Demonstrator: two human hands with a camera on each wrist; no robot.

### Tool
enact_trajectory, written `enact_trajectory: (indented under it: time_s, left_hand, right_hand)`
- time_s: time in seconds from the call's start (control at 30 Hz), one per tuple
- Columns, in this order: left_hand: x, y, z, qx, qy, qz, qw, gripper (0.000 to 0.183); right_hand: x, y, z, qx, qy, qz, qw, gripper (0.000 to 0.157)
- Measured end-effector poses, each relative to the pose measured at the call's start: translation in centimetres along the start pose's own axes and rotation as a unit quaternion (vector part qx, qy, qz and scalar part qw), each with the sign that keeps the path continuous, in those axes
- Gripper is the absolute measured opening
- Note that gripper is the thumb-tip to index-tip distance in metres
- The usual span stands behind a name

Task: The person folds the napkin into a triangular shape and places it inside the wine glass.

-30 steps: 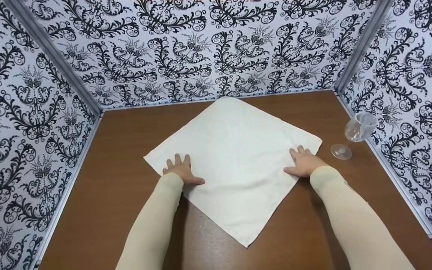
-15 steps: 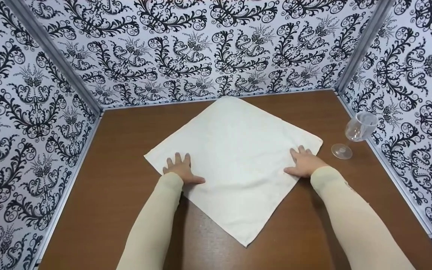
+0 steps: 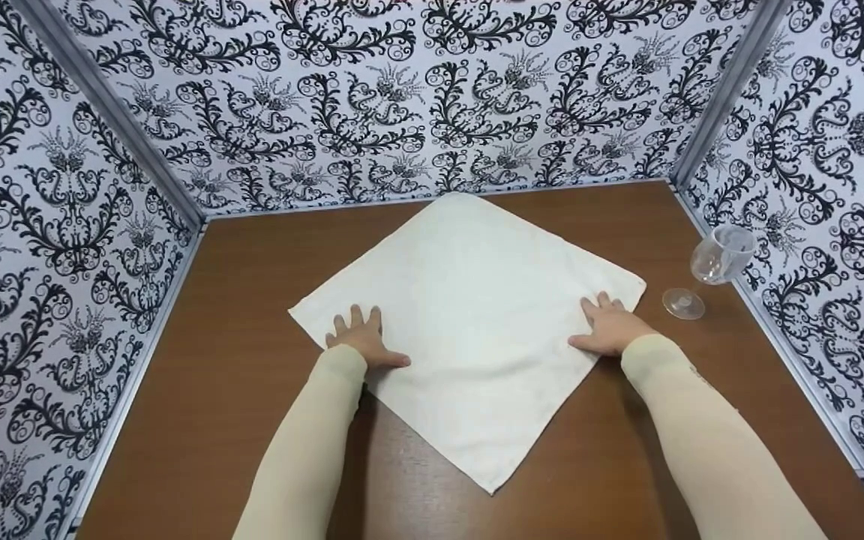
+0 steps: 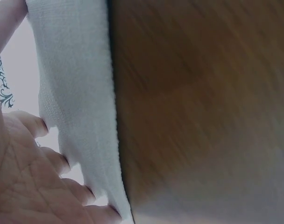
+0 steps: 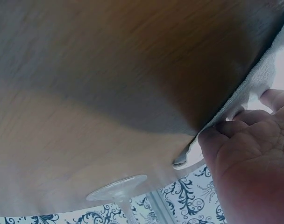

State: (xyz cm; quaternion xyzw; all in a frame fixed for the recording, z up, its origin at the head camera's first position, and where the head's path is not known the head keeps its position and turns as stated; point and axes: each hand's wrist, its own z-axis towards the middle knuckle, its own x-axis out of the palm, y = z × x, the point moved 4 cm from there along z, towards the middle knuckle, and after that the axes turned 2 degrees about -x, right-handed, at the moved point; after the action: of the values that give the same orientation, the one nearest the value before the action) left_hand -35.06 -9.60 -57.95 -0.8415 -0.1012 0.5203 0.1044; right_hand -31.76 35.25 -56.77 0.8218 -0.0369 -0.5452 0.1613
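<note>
A white cloth napkin (image 3: pixel 469 300) lies spread on the brown table as a diamond, one corner pointing toward me and a few soft wrinkles across its lower half. On its left part rests my left hand (image 3: pixel 361 343), fingers spread and thumb pointing right. My right hand (image 3: pixel 608 327) touches the right part near that corner, its fingers also spread. In the left wrist view the fingertips of the left hand (image 4: pixel 30 177) meet the cloth (image 4: pixel 81 88) near its edge. The right wrist view shows the right hand (image 5: pixel 259 154) with its fingertips on the cloth.
A clear wine glass (image 3: pixel 718 259) stands upright on the right side of the table, beyond the napkin's right corner. The wooden table (image 3: pixel 237 300) is bounded by grey-framed panels with a black-and-white scroll pattern (image 3: pixel 417 97) at the back and sides.
</note>
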Motion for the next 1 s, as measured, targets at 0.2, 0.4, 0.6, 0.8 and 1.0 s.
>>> enact_trajectory:
  time_s: [0.2, 0.4, 0.6, 0.8, 1.0]
  left_hand:
    - [-0.1, -0.1, 0.0, 0.002, 0.001, -0.002, 1.0, 0.133]
    - [0.1, 0.2, 0.3, 0.005, 0.001, -0.004, 1.0, 0.134]
    - [0.2, 0.0, 0.2, 0.014, -0.012, -0.003, 0.9998, 0.131]
    - [0.0, -1.7, -0.7, 0.109, -0.035, 0.047, 0.9924, 0.103]
    - [0.7, -3.9, -2.1, 0.225, -0.035, 0.098, 0.9688, 0.067]
  right_hand:
    - [0.1, 0.0, 0.1, 0.003, 0.0, -0.001, 1.0, 0.098]
    - [0.1, -0.1, 0.0, -0.001, -0.003, -0.002, 1.0, 0.099]
    - [0.1, 0.2, -0.3, 0.001, -0.012, -0.001, 1.0, 0.096]
    - [-0.1, 1.5, -0.7, -0.009, -0.044, -0.011, 0.999, 0.079]
    - [0.1, 4.6, -1.1, -0.085, -0.04, -0.004, 0.996, 0.048]
